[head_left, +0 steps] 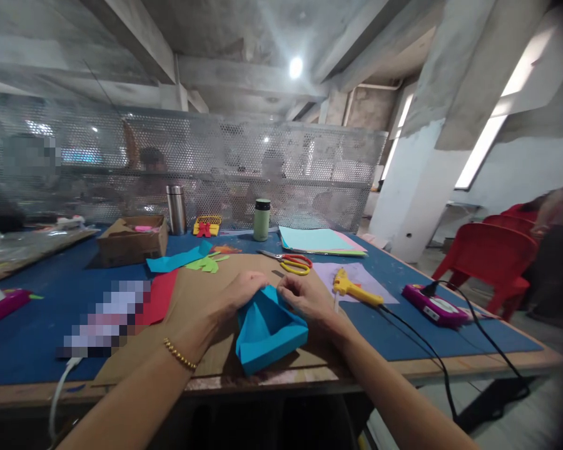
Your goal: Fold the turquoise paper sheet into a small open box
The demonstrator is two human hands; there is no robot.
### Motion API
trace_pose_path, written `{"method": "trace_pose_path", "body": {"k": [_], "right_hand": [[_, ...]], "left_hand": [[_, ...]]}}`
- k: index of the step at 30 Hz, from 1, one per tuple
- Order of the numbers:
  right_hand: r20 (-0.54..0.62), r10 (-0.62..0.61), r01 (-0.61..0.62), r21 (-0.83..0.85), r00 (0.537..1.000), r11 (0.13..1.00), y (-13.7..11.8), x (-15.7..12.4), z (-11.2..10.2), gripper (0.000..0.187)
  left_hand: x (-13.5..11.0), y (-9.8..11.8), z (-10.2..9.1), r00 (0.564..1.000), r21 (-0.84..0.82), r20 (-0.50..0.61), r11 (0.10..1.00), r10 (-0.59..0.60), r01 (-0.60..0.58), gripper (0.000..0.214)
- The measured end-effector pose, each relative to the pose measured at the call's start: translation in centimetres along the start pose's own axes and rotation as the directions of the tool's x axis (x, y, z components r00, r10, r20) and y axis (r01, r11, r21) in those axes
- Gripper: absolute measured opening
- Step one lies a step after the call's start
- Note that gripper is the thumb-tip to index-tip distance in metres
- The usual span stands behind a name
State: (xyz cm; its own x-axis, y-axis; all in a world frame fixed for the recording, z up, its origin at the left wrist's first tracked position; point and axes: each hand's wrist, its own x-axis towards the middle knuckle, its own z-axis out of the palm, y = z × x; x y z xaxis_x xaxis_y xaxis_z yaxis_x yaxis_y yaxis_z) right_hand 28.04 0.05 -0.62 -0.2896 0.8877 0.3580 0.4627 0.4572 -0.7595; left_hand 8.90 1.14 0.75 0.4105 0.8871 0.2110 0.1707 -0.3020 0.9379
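A folded blue paper shape [269, 337], hollow like a small open box, stands over a brown cardboard sheet [192, 312] near the table's front edge. At its far left rim my left hand [248, 289] is closed, fingers bent against the paper. My right hand [300, 295] pinches the far right edge of the same paper between thumb and fingers. Beyond the hands lie scissors [294, 262] with red and yellow handles. A yellow hot glue gun [356, 289] rests on a lilac paper sheet [385, 294] to the right.
Around the cardboard are blue paper strips [178, 258], green paper cutouts [209, 262], red paper [157, 300], stacked coloured sheets [314, 239], a cardboard box [132, 244], a steel flask [176, 210] and a green bottle [261, 222]. A purple power strip [434, 306] with black cables sits right; a red chair [488, 250] stands beyond.
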Motion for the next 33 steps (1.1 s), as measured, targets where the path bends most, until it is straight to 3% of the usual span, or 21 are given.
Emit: {"method": "trace_pose_path", "body": {"k": [12, 16, 20, 27, 33], "right_hand": [[0.007, 0.025, -0.025, 0.024, 1.000, 0.999, 0.5, 0.0, 0.2, 0.021], [0.064, 0.057, -0.062, 0.066, 0.996, 0.996, -0.7, -0.2, -0.2, 0.032], [0.071, -0.008, 0.007, 0.024, 0.997, 1.000, -1.0, 0.1, -0.4, 0.044], [0.066, 0.020, -0.025, 0.082, 0.998, 0.996, -0.2, 0.4, -0.3, 0.042], [0.050, 0.037, -0.043, 0.111, 0.998, 0.993, -0.4, 0.2, 0.0, 0.041]], "left_hand": [[0.5, -0.2, 0.0, 0.996, 0.002, 0.053, 0.998, 0.065, -0.065, 0.025], [0.5, 0.0, -0.2, 0.994, 0.051, 0.041, 0.993, 0.101, -0.103, 0.024], [0.4, 0.1, -0.2, 0.990, 0.094, 0.041, 0.986, 0.137, -0.140, 0.023], [0.6, -0.3, -0.6, 1.000, 0.106, 0.011, 0.994, 0.026, -0.027, 0.020], [0.7, -0.6, -0.4, 0.998, 0.103, 0.016, 0.993, 0.062, -0.064, 0.016]]}}
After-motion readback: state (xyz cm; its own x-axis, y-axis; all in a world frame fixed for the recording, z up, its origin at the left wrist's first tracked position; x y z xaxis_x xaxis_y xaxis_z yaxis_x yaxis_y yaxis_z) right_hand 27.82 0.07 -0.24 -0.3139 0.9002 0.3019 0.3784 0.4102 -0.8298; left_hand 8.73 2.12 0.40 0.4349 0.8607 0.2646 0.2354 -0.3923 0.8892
